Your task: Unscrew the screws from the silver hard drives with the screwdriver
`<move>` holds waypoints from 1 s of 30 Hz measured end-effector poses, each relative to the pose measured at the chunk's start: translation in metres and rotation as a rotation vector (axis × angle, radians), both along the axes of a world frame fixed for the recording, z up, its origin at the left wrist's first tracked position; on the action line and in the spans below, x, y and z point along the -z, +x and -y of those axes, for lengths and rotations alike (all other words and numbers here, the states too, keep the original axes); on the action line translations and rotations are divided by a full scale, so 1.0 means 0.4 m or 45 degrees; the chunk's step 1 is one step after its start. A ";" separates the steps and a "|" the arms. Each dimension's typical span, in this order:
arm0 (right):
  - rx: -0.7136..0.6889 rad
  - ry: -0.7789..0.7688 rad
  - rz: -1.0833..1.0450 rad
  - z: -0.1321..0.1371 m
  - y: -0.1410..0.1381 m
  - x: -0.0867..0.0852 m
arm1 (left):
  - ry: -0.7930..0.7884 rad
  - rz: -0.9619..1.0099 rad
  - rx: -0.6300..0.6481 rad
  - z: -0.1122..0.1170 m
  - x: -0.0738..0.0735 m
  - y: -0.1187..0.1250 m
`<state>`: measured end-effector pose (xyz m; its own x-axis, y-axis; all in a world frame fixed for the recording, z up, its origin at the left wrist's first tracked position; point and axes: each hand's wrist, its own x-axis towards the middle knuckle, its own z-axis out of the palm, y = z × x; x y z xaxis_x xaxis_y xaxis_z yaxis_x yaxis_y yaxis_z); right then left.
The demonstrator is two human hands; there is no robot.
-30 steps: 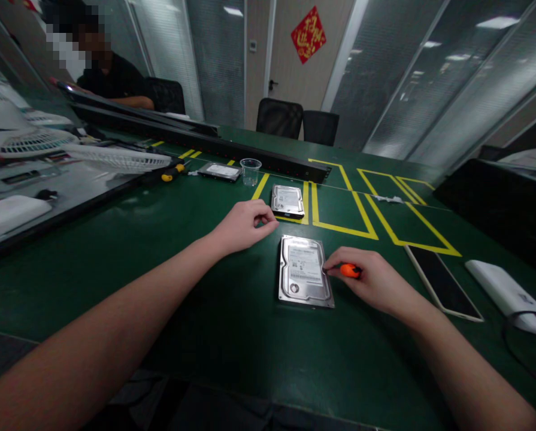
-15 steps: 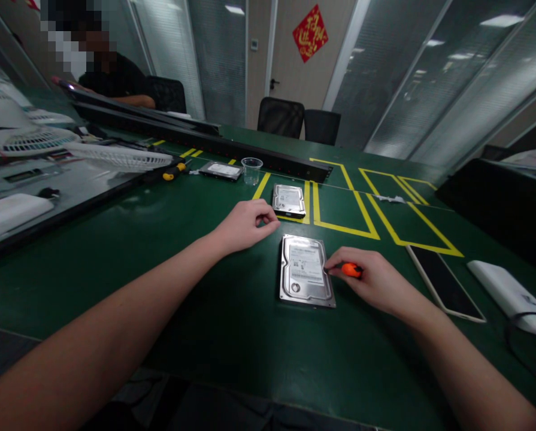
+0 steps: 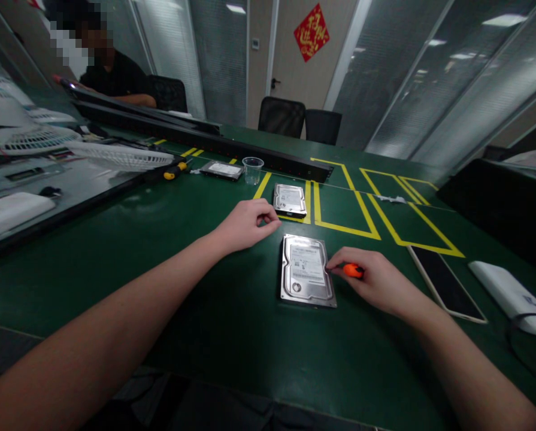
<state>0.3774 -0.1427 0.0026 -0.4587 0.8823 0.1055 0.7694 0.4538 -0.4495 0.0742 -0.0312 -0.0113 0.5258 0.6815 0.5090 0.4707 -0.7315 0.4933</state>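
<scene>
A silver hard drive (image 3: pixel 307 271) lies label up on the green table (image 3: pixel 232 311) in front of me. My right hand (image 3: pixel 370 280) is closed round an orange-handled screwdriver (image 3: pixel 353 270), its tip at the drive's right edge. My left hand (image 3: pixel 246 224) rests on the table to the upper left of the drive, fingers curled and pinched together; what they hold is hidden. A second hard drive (image 3: pixel 289 200) lies just beyond, on yellow tape lines.
A clear plastic cup (image 3: pixel 252 170), a third drive (image 3: pixel 221 170) and a yellow-handled screwdriver (image 3: pixel 174 172) sit farther back. A phone (image 3: pixel 445 282) and a white power bank (image 3: pixel 508 293) lie at right. Fan grilles (image 3: pixel 119 157) at left. Another person sits at far left.
</scene>
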 end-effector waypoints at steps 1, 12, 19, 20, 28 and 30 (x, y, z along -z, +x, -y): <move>0.000 0.003 -0.001 0.000 -0.001 0.001 | -0.004 -0.002 -0.002 0.000 0.000 0.000; -0.008 0.046 -0.017 -0.003 -0.005 0.012 | -0.009 -0.007 0.003 -0.001 0.001 0.001; -0.010 0.037 0.003 0.000 -0.006 0.003 | -0.010 -0.003 0.010 -0.002 0.001 0.000; -0.014 0.034 0.005 0.001 -0.004 0.001 | -0.013 -0.001 0.010 -0.001 0.001 0.000; -0.063 0.056 0.007 0.002 -0.003 -0.004 | -0.009 -0.006 0.002 0.000 0.002 -0.001; -0.071 0.060 -0.002 0.004 -0.003 -0.008 | -0.017 -0.014 0.002 -0.001 0.002 -0.001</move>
